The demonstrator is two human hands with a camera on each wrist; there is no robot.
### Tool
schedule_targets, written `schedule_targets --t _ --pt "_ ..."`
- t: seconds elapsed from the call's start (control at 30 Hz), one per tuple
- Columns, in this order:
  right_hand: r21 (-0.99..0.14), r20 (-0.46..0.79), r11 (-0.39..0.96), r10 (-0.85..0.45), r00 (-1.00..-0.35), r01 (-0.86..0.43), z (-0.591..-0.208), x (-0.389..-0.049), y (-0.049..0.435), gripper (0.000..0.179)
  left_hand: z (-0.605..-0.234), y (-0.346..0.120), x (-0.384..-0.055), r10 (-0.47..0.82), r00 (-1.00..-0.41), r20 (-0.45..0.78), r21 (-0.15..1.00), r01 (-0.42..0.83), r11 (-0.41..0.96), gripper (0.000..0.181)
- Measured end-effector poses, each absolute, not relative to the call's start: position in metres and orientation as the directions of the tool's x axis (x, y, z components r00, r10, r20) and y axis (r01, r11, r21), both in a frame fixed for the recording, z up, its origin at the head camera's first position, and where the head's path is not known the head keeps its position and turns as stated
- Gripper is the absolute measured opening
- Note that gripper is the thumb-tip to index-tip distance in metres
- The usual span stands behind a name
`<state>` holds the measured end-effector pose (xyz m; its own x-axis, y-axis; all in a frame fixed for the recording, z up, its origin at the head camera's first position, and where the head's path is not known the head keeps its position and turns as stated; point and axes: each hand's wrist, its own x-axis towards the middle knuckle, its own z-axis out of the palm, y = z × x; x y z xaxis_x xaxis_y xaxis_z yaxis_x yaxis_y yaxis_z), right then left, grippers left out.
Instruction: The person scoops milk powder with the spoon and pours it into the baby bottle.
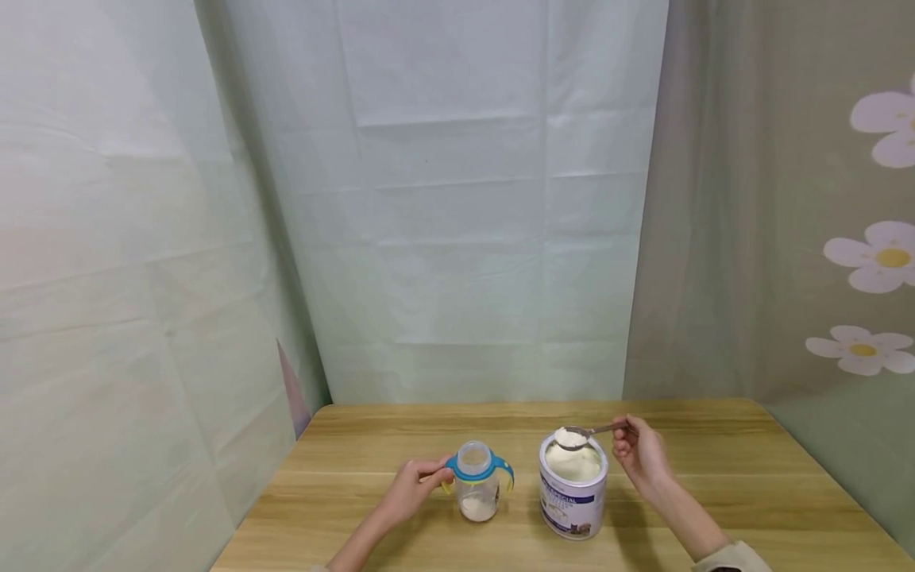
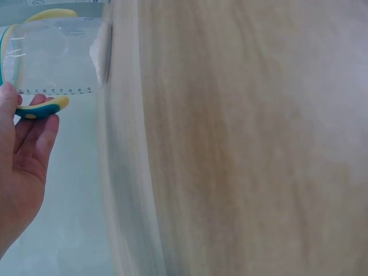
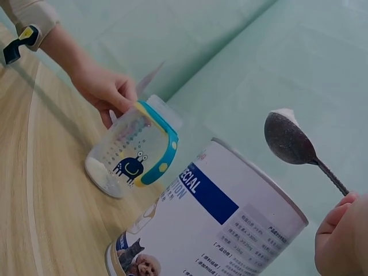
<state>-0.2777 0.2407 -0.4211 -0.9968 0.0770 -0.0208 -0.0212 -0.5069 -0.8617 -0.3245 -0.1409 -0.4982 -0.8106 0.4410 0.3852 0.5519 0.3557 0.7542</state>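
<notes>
A clear baby bottle (image 1: 477, 494) with a blue and yellow two-handled collar stands upright on the table, its top uncovered. White powder (image 2: 100, 54) lies in its bottom. My left hand (image 1: 417, 491) grips one handle of the bottle between thumb and fingers. To the right stands a white milk powder can (image 1: 573, 496), its lid off and pale powder filling it high. My right hand (image 1: 641, 454) holds a dark metal spoon (image 3: 289, 140) by its handle. The spoon's bowl is over the can's opening and carries a heap of white powder (image 1: 570, 437).
The wooden table (image 1: 386, 433) has rounded far corners. Pale cloth curtains (image 1: 457, 238) hang behind it and along both sides, with printed white flowers (image 1: 862, 349) on the right one. A gap separates the bottle and the can.
</notes>
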Motion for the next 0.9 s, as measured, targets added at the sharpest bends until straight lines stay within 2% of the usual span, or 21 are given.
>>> schedule_targets --t 0.5,0.9 --pt "-0.859 -0.052 -0.512 0.075 -0.996 0.006 -0.414 -0.279 0.234 0.045 -0.498 -0.140 -0.324 0.430 -0.836 0.340 0.775 0.508 0.377 0.028" --pt "-0.856 -0.077 -0.517 0.075 -0.994 0.027 -0.409 -0.277 0.231 0.044 -0.499 -0.140 -0.325 0.435 -0.830 0.349 0.767 0.520 0.376 0.030"
